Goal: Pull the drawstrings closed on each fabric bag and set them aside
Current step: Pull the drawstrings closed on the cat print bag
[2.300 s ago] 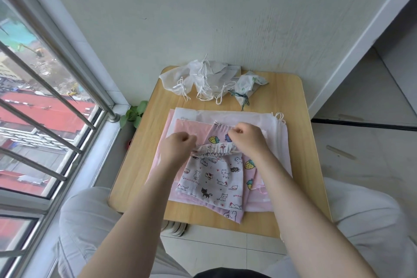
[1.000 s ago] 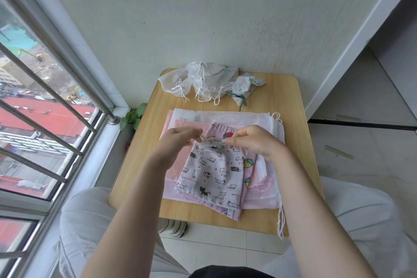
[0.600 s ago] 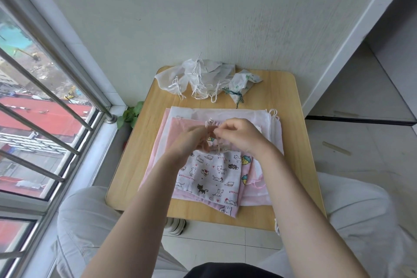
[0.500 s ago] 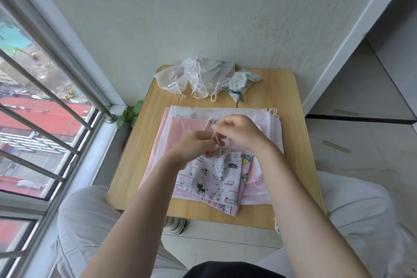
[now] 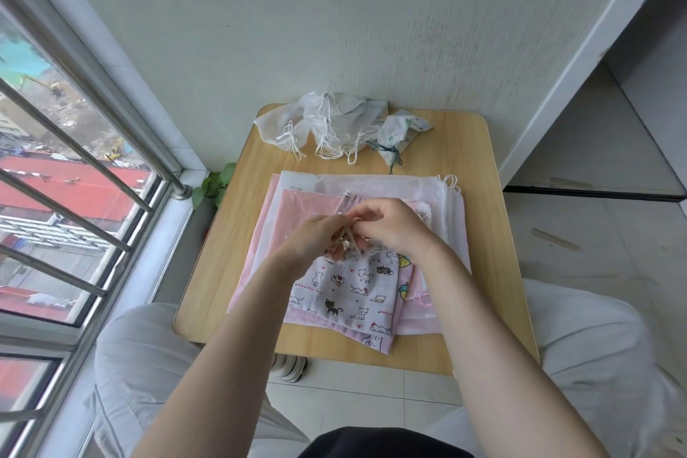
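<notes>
Two hands (drawstrings pinched) atop cat-print bag [image 5: 349,284]

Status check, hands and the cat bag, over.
Left hand and right hand pinching drawstrings at cat-print bag mouth. Bag atop flat pink stack. Nothing in the way.

place: home balcony nook | barred window [image 5: 74,167] overlooking red rooftops | small wooden table [image 5: 479,197] against a plain wall [image 5: 297,19] | tiled floor [image 5: 580,245] | potted plant's leaves [image 5: 213,188] by the sill | person seated, knees under table
</notes>
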`<state>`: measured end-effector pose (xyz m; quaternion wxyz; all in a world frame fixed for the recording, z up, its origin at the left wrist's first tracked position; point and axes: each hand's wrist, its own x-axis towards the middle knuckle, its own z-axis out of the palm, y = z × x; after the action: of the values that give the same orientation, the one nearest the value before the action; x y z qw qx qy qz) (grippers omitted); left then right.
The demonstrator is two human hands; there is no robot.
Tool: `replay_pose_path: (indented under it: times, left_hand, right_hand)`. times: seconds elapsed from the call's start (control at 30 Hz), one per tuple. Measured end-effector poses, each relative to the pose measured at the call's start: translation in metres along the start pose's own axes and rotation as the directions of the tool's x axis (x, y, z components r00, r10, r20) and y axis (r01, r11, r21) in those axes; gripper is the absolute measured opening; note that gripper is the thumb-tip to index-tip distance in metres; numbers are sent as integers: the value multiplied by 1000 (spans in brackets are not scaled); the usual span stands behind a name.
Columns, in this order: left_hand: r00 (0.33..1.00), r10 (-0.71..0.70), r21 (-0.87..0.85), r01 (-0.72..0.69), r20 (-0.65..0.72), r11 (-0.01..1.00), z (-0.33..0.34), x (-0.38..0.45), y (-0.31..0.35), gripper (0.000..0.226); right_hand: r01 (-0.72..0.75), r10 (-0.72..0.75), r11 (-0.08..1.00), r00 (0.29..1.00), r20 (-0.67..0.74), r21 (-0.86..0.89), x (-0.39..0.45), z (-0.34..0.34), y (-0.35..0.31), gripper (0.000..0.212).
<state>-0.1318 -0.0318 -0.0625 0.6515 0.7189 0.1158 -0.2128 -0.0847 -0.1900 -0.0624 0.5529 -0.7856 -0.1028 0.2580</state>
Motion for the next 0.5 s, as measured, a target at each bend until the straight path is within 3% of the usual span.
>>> replay_pose_path:
  times: [0.1,0.27,0.33,0.5]
  left_hand:
    - [1000,-12,-7,12,20,1000,-1,0,-2,37]
    - [994,-28,-38,24,-105,999,-5,1,-8,35]
    - [987,-31,-61,22,-159,998,-5,1,-9,36]
    - [984,13,-94,-30,-175,995,0,0,-6,39]
  right_hand:
    - [1,-2,1000,992,-124,-8,3,-1,5,13]
    - [-54,181,934,923,-339,352,8,-7,8,7]
    - [-76,221,931,896,-385,356,8,-13,10,7]
    - [-99,120,989,974,-195,110,-2,-14,3,15]
